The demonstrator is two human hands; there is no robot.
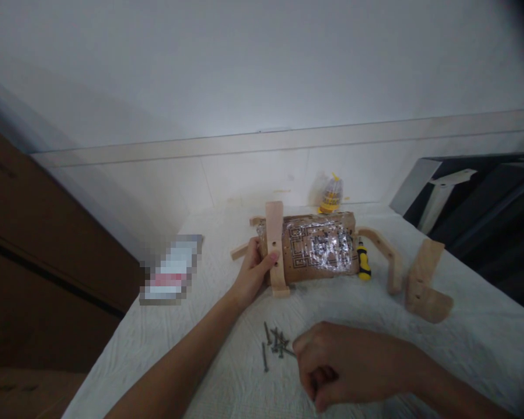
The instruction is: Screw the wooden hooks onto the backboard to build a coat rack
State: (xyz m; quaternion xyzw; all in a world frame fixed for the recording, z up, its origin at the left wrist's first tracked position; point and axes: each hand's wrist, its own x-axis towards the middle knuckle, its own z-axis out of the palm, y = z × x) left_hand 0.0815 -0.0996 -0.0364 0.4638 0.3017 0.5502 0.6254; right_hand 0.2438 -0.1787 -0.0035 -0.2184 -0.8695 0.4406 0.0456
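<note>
My left hand (257,267) grips a curved wooden bracket (277,233) with two holes, thumb on its face. The bracket stands against the left end of a plastic-wrapped brown block (318,247) with a dark line pattern. Close to the front, my right hand (332,364) is closed, fingers curled in beside a small pile of screws (279,340). One screw points toward its forefinger. What the fingertips hold, if anything, is hidden. Right of the block lie a yellow-and-black screwdriver (364,262), a bent wooden piece (386,253) and a wide L-shaped wooden piece (425,285).
A yellow-based clear container (330,195) stands by the wall behind the block. At left lies a blurred-out flat object (172,270). White cloth (227,361) covers the table. Large brown boxes (48,262) stand at left, and a dark metal frame (484,209) at right.
</note>
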